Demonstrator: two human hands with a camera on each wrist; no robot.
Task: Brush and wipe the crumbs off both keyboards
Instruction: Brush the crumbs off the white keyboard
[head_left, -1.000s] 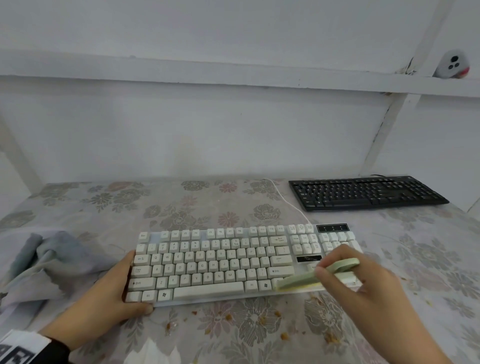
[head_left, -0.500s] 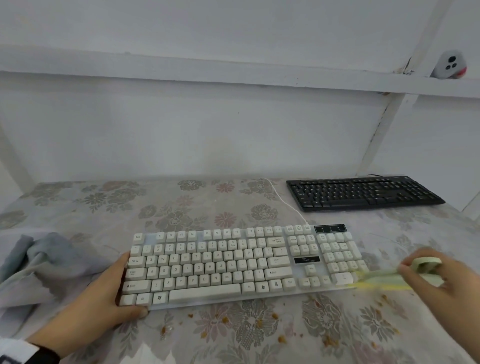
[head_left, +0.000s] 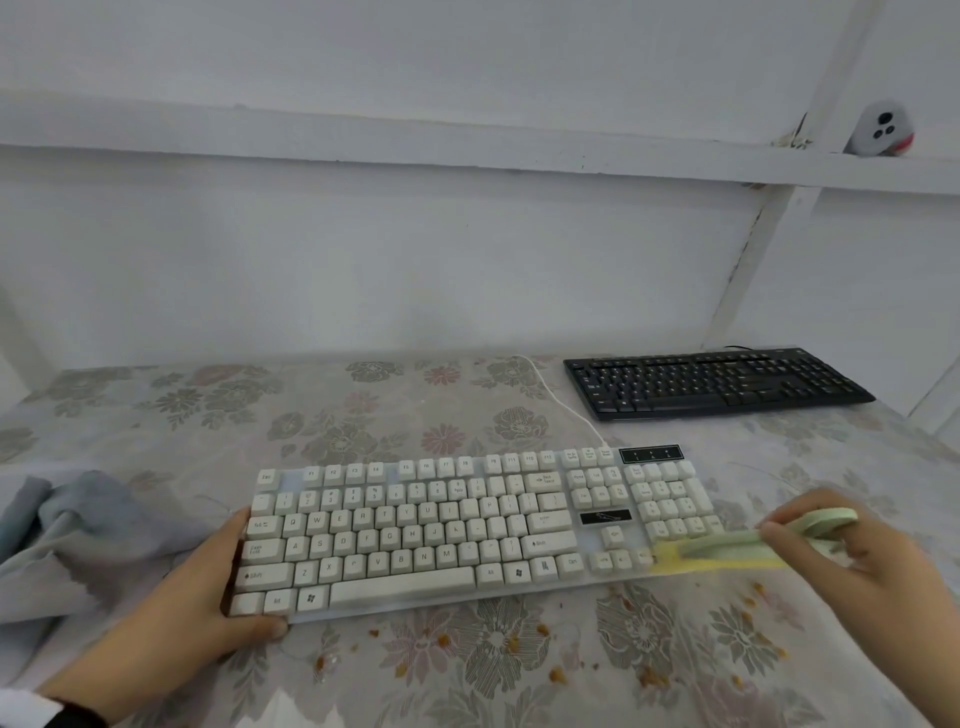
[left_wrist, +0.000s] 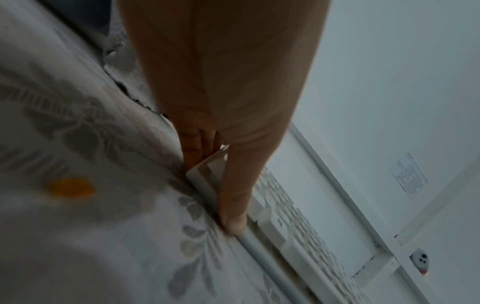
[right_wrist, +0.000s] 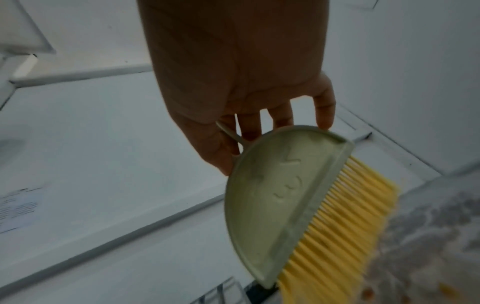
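Note:
A white keyboard (head_left: 415, 525) lies across the flowered table, seen edge-on in the left wrist view as the white keyboard (left_wrist: 272, 222). My left hand (head_left: 228, 582) grips its front left corner, thumb (left_wrist: 233, 205) along the front edge. My right hand (head_left: 831, 556) holds a pale green brush (head_left: 727, 548) by its handle. The brush's yellow bristles (head_left: 675, 561) lie blurred on the keyboard's front right corner. In the right wrist view the brush (right_wrist: 280, 195) hangs below my fingers (right_wrist: 259, 131). A black keyboard (head_left: 717, 382) sits at the back right. Orange crumbs (head_left: 514, 644) dot the cloth in front.
A crumpled grey cloth (head_left: 78, 535) lies left of the white keyboard. The white cable (head_left: 561, 400) runs back toward the wall. A small white device (head_left: 880, 130) sits on the shelf at the upper right. The table's right edge is near the black keyboard.
The brush swept rightward from the arrow keys off the keyboard's right end, then came back a little left onto the front right corner. The left hand kept its grip.

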